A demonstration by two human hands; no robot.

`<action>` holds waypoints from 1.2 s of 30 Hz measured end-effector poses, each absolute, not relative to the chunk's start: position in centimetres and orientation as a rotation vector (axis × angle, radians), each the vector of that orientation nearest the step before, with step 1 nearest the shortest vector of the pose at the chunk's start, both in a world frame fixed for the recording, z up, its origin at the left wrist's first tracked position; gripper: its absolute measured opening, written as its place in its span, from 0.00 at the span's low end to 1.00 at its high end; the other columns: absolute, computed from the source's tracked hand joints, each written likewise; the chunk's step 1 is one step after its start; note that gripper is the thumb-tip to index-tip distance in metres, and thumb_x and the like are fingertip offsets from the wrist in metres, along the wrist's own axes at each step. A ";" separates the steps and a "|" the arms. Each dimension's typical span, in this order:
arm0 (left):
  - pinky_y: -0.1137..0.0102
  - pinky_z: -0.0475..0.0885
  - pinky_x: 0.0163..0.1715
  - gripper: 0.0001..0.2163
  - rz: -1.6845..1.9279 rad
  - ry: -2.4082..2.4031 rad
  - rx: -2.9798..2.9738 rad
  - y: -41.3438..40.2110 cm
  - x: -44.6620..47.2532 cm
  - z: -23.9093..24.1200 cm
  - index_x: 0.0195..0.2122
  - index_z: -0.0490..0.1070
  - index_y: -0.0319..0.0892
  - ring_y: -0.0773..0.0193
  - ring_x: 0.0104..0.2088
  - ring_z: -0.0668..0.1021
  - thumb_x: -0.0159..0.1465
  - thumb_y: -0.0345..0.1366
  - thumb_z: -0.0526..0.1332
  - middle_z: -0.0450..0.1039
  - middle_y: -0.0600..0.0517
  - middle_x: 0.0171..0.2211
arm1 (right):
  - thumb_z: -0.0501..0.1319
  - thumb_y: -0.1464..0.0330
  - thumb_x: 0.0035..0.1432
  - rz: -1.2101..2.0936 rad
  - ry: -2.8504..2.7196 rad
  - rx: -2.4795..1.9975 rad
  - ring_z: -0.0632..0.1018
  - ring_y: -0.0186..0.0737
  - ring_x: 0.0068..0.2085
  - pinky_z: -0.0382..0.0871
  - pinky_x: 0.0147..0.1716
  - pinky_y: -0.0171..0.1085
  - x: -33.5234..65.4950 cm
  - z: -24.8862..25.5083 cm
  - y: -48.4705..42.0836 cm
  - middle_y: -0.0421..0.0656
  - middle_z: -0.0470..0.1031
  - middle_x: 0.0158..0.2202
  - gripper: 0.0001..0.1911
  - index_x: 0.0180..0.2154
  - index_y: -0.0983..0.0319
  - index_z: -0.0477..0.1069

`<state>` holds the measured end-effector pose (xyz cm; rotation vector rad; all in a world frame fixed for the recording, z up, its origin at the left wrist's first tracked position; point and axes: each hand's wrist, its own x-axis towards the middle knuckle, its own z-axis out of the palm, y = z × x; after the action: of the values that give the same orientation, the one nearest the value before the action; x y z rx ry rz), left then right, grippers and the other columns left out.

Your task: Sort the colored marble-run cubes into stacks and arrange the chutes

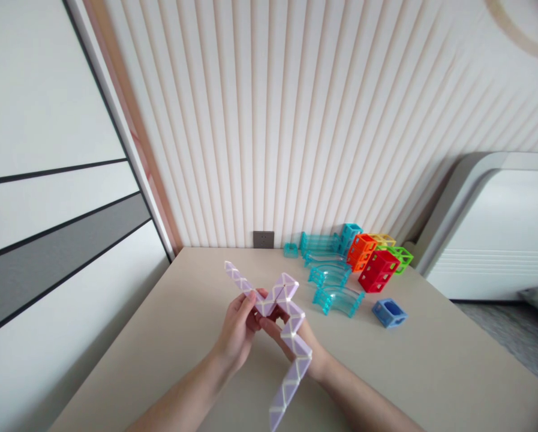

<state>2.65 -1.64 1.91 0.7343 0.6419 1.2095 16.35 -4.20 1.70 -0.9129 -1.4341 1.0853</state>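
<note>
Both of my hands hold a pale purple twist snake puzzle [291, 336] made of linked wedge pieces, above the beige table [430, 372]. My left hand [239, 330] pinches its upper part, where one arm sticks up to the left and a short bend points right. My right hand [295, 339] is partly hidden behind the puzzle, with its fingers closed on the middle section. The puzzle's long tail hangs down toward me.
At the back right of the table lie clear teal curved track pieces [336, 294], stacked orange, red, green, yellow and teal open cubes [376, 261], and a blue block [389, 312]. A grey wall socket [263, 239] sits in the ribbed wall. A white unit [493, 240] stands right.
</note>
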 end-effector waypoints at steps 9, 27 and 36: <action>0.79 0.55 0.16 0.17 1.403 0.714 0.549 0.4 0.6 2.9 0.30 0.70 0.40 0.77 0.17 0.60 0.55 0.46 0.72 0.60 0.62 0.19 | 0.57 0.45 0.62 1.649 -0.961 -0.730 0.82 0.41 0.29 0.74 0.32 0.40 16.7 2.7 -4.3 0.46 0.79 0.35 0.31 0.54 0.62 0.69; 0.76 0.56 0.17 0.22 1.021 0.865 1.204 0.1 0.6 2.5 0.45 0.74 0.38 0.72 0.17 0.61 0.62 0.53 0.64 0.60 0.61 0.17 | 0.68 0.51 0.55 1.218 -0.910 -0.960 0.77 0.37 0.25 0.70 0.24 0.32 16.1 2.6 -4.3 0.34 0.74 0.23 0.28 0.48 0.58 0.60; 0.73 0.66 0.30 0.12 1.108 0.815 1.228 -0.2 0.9 3.1 0.37 0.78 0.40 0.67 0.30 0.69 0.61 0.45 0.67 0.72 0.52 0.31 | 0.64 0.51 0.57 1.193 -0.946 -1.011 0.75 0.36 0.21 0.66 0.20 0.31 16.1 2.5 -4.2 0.33 0.72 0.20 0.21 0.38 0.57 0.60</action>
<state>0.89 -0.17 3.07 1.2282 0.8152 1.1079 16.09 -4.17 2.52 -1.0107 -0.9459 1.1934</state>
